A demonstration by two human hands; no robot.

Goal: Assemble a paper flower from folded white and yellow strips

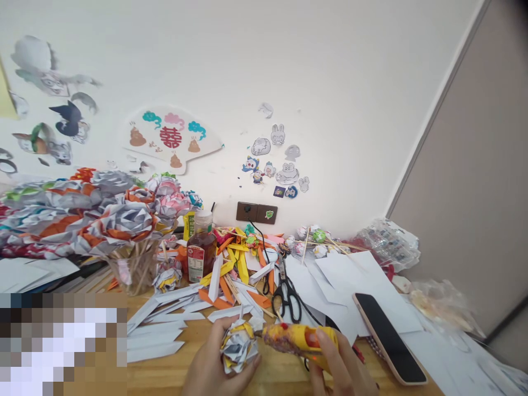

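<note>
Between the fingers of my left hand (218, 357) is a folded paper flower (239, 347), white with yellow edges. My right hand (342, 366) is wrapped round a yellow hot glue gun (299, 341). Its nozzle points left and is close to the flower's upper right side; whether it touches, I cannot tell. Just beyond my hands lie loose folded paper strips (165, 313), mostly white, with yellow and orange ones (237, 261) farther back. Black-handled scissors (286, 300) rest behind the glue gun.
A glass (134, 269) with many paper flowers on sticks stands at left, beside a bottle of dark liquid (201, 247). White sheets (342, 275) and a phone (390, 338) lie at right. A black cable (264, 242) runs from the wall socket (256, 212). Plastic packaging (385, 245) sits behind.
</note>
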